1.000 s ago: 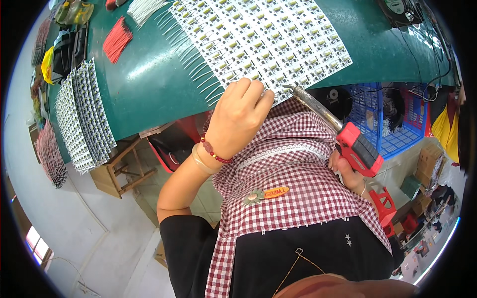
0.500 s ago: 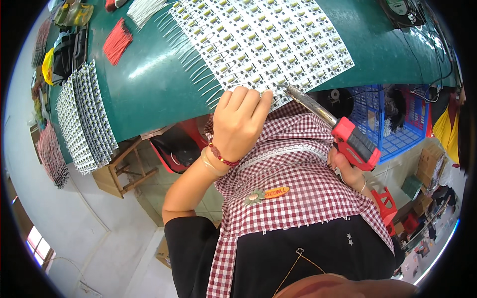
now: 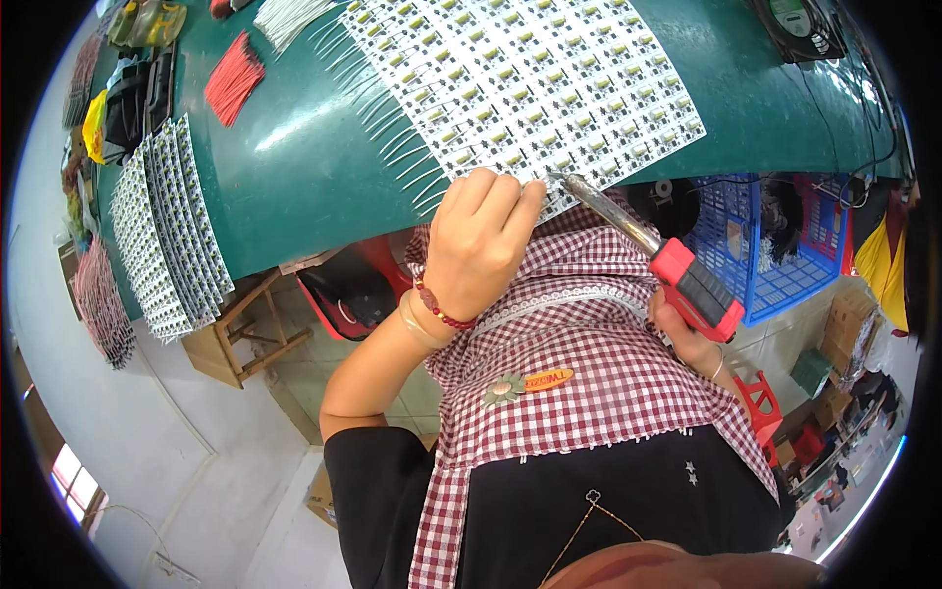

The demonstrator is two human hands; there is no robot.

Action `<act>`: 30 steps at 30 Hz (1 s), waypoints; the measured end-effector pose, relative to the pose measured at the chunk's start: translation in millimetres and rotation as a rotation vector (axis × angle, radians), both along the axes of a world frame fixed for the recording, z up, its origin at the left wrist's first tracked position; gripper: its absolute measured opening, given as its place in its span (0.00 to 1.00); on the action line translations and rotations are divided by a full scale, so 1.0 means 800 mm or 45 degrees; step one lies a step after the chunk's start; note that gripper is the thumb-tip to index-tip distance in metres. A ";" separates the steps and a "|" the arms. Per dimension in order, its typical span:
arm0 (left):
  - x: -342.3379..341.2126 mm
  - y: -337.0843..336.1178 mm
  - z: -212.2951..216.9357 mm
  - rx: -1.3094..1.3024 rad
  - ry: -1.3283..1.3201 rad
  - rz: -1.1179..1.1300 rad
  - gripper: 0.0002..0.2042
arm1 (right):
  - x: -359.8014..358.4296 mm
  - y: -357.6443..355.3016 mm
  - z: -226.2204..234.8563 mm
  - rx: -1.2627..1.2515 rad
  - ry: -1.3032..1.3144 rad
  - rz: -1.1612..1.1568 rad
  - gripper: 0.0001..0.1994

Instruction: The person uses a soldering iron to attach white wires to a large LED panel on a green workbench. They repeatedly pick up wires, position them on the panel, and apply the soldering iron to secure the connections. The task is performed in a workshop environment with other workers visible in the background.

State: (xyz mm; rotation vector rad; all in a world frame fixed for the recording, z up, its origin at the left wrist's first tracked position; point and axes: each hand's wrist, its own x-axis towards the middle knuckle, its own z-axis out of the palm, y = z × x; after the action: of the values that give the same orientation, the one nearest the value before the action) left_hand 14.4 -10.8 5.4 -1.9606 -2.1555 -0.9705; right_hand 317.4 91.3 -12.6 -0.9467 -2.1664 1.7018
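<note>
Panel (image 3: 530, 88) of small white boards lies at 12 o'clock on the green table (image 3: 294, 177). Our left hand (image 3: 481, 240) pinches something fine at its near edge; we should keep it steady. Our right hand (image 3: 687, 339), at 3 o'clock, grasps the iron (image 3: 648, 255); only the tip should touch.

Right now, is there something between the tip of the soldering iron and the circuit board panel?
Nothing visible. The soldering iron in the right hand already reaches the near edge of the circuit board panel, beside the left hand fingertips.
</note>
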 end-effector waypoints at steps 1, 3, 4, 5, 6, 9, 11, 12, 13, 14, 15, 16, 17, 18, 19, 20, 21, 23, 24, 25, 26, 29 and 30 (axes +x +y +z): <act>0.000 0.000 0.000 -0.006 0.000 0.004 0.14 | 0.003 0.000 -0.001 0.027 -0.003 0.019 0.10; -0.001 0.000 0.002 -0.019 -0.001 0.012 0.13 | 0.017 0.001 -0.009 0.089 -0.031 0.071 0.11; 0.000 0.000 0.002 -0.023 0.003 0.013 0.13 | 0.019 0.001 -0.011 0.107 -0.044 0.080 0.11; 0.000 0.000 0.003 -0.027 0.006 0.014 0.13 | 0.020 0.001 -0.012 0.125 -0.057 0.091 0.11; 0.000 0.000 0.004 -0.031 0.009 0.016 0.13 | 0.018 0.002 -0.009 0.124 -0.063 0.081 0.11; -0.001 -0.002 0.007 -0.116 0.052 -0.009 0.12 | 0.009 0.002 -0.004 0.023 -0.006 0.029 0.12; -0.001 -0.002 0.006 -0.112 0.040 -0.013 0.12 | 0.006 0.000 -0.004 -0.005 0.003 0.007 0.12; -0.001 -0.002 0.005 -0.110 0.034 -0.016 0.12 | 0.006 -0.002 -0.005 0.016 -0.021 0.005 0.12; 0.000 -0.001 0.004 -0.081 0.024 -0.002 0.12 | 0.006 -0.002 -0.005 0.031 -0.035 0.009 0.12; 0.000 0.001 0.003 -0.051 0.015 0.012 0.12 | 0.005 -0.002 -0.005 0.046 -0.049 0.014 0.12; 0.001 0.001 0.003 -0.021 0.005 0.026 0.12 | 0.005 -0.001 -0.005 0.056 -0.051 0.020 0.13; 0.000 0.001 0.004 -0.057 0.011 0.014 0.12 | 0.007 -0.001 -0.006 0.063 -0.054 0.020 0.12; 0.000 -0.001 0.005 -0.094 0.016 0.002 0.12 | 0.009 -0.001 -0.006 0.068 -0.058 0.020 0.12; 0.000 -0.002 0.007 -0.130 0.021 -0.009 0.12 | 0.013 -0.001 -0.007 0.071 -0.065 0.019 0.12; 0.000 -0.002 0.007 -0.133 0.027 -0.006 0.12 | 0.016 0.000 -0.007 0.067 -0.064 0.019 0.12; 0.000 -0.002 0.007 -0.135 0.033 -0.002 0.12 | 0.018 0.001 -0.007 0.064 -0.063 0.019 0.12; 0.000 -0.002 0.007 -0.137 0.039 0.002 0.12 | 0.018 0.001 -0.008 0.053 -0.051 0.017 0.12; 0.000 -0.001 0.007 -0.133 0.066 0.005 0.12 | 0.016 0.002 -0.006 0.007 -0.028 0.005 0.11; 0.000 -0.001 0.007 -0.131 0.079 0.007 0.12 | 0.010 0.003 -0.001 -0.029 -0.017 -0.003 0.11; 0.000 0.000 0.008 -0.125 0.094 0.023 0.11 | 0.008 0.003 0.001 -0.045 -0.012 -0.004 0.11; 0.000 0.001 0.011 -0.119 0.109 0.038 0.11 | 0.007 0.003 0.002 -0.060 -0.008 -0.005 0.11; 0.000 0.002 0.015 -0.135 0.143 0.062 0.11 | 0.010 0.002 -0.002 -0.044 -0.003 -0.004 0.10; -0.001 0.001 0.017 -0.146 0.153 0.065 0.11 | 0.010 0.002 -0.002 -0.039 0.000 -0.004 0.10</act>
State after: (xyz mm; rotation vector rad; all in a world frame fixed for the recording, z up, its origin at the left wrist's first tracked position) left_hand 13.8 -10.3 19.3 -1.9464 -2.2280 -0.7177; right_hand 325.3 92.7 -14.4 -0.9573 -2.1431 1.7381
